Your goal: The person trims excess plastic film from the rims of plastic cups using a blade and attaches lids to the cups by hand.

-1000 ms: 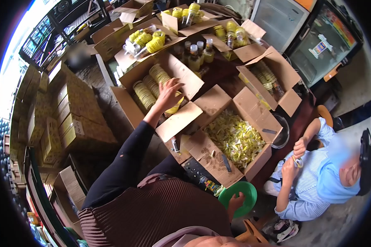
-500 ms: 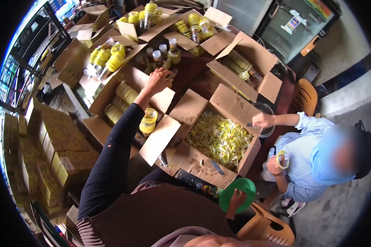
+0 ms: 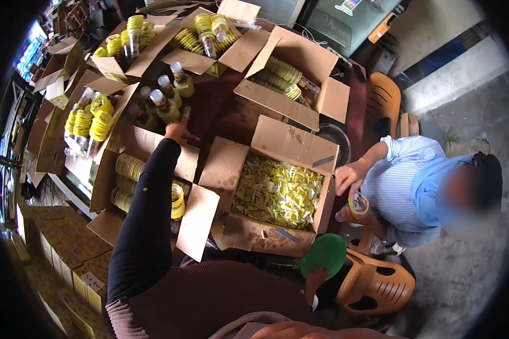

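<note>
My left hand (image 3: 177, 132) reaches out over the far flap of a carton, thumb spread to the side, beside a small dark container (image 3: 185, 112) and a group of clear-topped bottles (image 3: 165, 104). Its fingertips are partly hidden. Low in the view, my right hand (image 3: 316, 275) grips the edge of a round green plastic dish (image 3: 324, 252). Between my arms stands an open carton (image 3: 230, 164) filled with small yellow-and-clear packets (image 3: 280, 192). Under my left arm, another carton (image 3: 104, 183) holds stacked yellow-ringed containers (image 3: 129, 167) and a yellow-rimmed tub (image 3: 177, 201).
A co-worker (image 3: 404, 175) at the right holds a clear yellow-rimmed jar (image 3: 358, 203). More open cartons with yellow-ringed goods (image 3: 209, 35) stand at the back. Orange chairs (image 3: 379, 282) are at the right; closed cartons (image 3: 68, 243) are stacked at the left.
The view has swung, shifting the scene leftward. My left hand has come nearer the bottles and its thumb has spread. The co-worker's hands have come closer together near the jar.
</note>
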The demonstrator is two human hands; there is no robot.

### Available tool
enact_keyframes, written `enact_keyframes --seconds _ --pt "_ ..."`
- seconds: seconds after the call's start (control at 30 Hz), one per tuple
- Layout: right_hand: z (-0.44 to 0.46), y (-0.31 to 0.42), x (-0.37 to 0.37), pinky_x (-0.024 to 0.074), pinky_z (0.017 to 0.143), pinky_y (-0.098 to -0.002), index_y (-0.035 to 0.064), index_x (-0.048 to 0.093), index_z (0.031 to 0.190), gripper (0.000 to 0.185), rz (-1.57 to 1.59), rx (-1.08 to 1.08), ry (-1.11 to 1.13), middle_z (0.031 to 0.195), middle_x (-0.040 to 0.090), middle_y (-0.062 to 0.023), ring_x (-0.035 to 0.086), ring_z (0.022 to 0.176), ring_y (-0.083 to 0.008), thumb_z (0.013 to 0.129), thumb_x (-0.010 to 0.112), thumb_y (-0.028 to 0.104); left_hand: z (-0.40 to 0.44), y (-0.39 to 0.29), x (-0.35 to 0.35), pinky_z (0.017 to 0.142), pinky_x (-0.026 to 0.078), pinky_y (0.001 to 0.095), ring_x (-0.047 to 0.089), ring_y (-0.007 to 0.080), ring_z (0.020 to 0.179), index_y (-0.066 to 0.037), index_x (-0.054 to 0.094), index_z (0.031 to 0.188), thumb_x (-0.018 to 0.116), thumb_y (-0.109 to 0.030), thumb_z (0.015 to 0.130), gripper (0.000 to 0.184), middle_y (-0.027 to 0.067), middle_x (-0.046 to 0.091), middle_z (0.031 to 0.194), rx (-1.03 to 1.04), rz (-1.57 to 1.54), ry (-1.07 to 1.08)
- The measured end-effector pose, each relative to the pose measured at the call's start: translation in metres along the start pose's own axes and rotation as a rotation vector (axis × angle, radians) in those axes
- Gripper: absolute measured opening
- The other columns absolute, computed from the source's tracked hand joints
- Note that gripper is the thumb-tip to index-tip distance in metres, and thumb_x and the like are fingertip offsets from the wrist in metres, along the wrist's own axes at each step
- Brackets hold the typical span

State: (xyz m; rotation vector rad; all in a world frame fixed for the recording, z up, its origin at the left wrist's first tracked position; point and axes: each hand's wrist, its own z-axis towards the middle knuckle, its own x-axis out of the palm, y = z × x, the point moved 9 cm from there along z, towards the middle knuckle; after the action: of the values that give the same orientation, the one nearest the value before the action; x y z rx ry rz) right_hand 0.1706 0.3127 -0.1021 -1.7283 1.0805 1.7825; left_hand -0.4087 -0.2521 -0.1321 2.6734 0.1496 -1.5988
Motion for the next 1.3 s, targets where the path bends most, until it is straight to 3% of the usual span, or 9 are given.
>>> enact_keyframes --seconds 0.1,0.3,0.5,0.57,0.73,0.83,1.0,1.2,1.3 --pt "-0.007 -0.007 0.001 0.0422 0.088 -0.0507 0.0072 0.063 0.095 0.024 -0.025 0.028 0.008 0.109 0.054 -0.0179 0.052 0.107 -0.0403 0.073 0.07 0.009 0.034 0.019 0.057 0.091 0.049 0.0412 0.054 0.0361 0.122 -0.02 0.01 0.153 0.081 -0.036 0.067 0.112 0.0282 0.035 0.146 0.119 -0.036 0.107" --pt "-0.006 -0.004 -0.004 0.0414 0.09 -0.0502 0.0056 0.064 0.095 0.023 0.027 0.03 0.023 0.11 0.053 -0.0184 0.051 0.107 -0.0396 0.073 0.07 0.004 0.07 0.039 0.079 0.092 0.049 0.0443 0.053 0.0379 0.122 -0.028 0.01 0.153 0.074 -0.014 0.067 0.108 0.0325 0.018 0.151 -0.01 0.01 -0.095" --pt "-0.006 -0.018 -0.003 0.0399 0.092 -0.0493 0.0038 0.063 0.095 0.023 0.078 0.009 0.054 0.11 0.052 -0.0193 0.049 0.109 -0.0405 0.073 0.069 0.003 0.074 0.014 0.071 0.1 0.043 0.0467 0.05 0.0471 0.119 -0.029 0.0 0.153 0.083 -0.019 0.058 0.126 0.0346 0.031 0.144 0.185 -0.513 0.146" --pt "-0.008 -0.023 0.001 0.0388 0.094 -0.0494 0.0033 0.063 0.095 0.022 0.094 -0.008 0.089 0.111 0.051 -0.0196 0.048 0.111 -0.0408 0.074 0.069 0.003 0.058 -0.002 0.047 0.107 0.036 0.0434 0.045 0.0445 0.126 -0.019 -0.004 0.153 0.085 -0.02 0.057 0.131 0.0221 0.026 0.152 0.215 -0.61 0.12" --pt "-0.007 -0.028 0.012 0.0377 0.096 -0.0494 0.0031 0.063 0.097 0.022 0.089 0.001 0.152 0.112 0.05 -0.0204 0.047 0.112 -0.041 0.075 0.068 0.004 0.021 -0.021 -0.03 0.114 0.027 0.0426 0.024 0.0383 0.139 -0.013 -0.007 0.152 0.09 -0.02 0.052 0.139 0.0204 0.022 0.152 0.4 -0.818 -0.433" --pt "-0.003 -0.02 0.016 0.0376 0.096 -0.0493 0.0023 0.063 0.098 0.023 0.092 -0.037 0.181 0.113 0.05 -0.021 0.047 0.112 -0.0413 0.075 0.068 0.004 0.01 -0.034 -0.044 0.112 0.03 0.0443 0.027 0.0407 0.136 -0.009 -0.01 0.151 0.092 -0.019 0.048 0.146 0.0273 0.02 0.148 0.391 -0.854 -0.484" --pt "0.003 0.001 0.005 0.0378 0.096 -0.0496 0.0006 0.06 0.104 0.03 0.081 -0.096 0.144 0.115 0.049 -0.0219 0.046 0.113 -0.0421 0.076 0.068 0.003 -0.02 -0.065 -0.073 0.11 0.031 0.0427 0.032 0.0355 0.131 -0.006 0.014 0.148 0.09 -0.017 0.051 0.124 0.0202 0.033 0.137 0.52 -1.056 -0.573" --pt "0.02 0.06 -0.04 0.0421 0.094 -0.0447 -0.0006 0.056 0.115 0.037 0.297 -0.062 0.015 0.113 0.051 -0.0184 0.052 0.11 -0.0371 0.079 0.065 -0.001 -0.085 -0.117 -0.113 0.106 0.037 0.0403 0.045 0.0312 0.123 -0.007 0.017 0.148 0.087 -0.004 0.053 0.118 0.0172 0.044 0.132 0.837 -1.165 -0.584" --pt "0.03 0.13 -0.058 0.048 0.087 -0.0384 -0.0005 0.056 0.116 0.038 0.491 -0.321 0.004 0.11 0.053 -0.0152 0.057 0.102 -0.0304 0.08 0.067 0.0 -0.133 -0.157 -0.122 0.106 0.038 0.0389 0.046 0.0276 0.124 -0.011 0.022 0.148 0.086 -0.003 0.055 0.113 0.0118 0.047 0.133 0.948 -1.074 -0.512"
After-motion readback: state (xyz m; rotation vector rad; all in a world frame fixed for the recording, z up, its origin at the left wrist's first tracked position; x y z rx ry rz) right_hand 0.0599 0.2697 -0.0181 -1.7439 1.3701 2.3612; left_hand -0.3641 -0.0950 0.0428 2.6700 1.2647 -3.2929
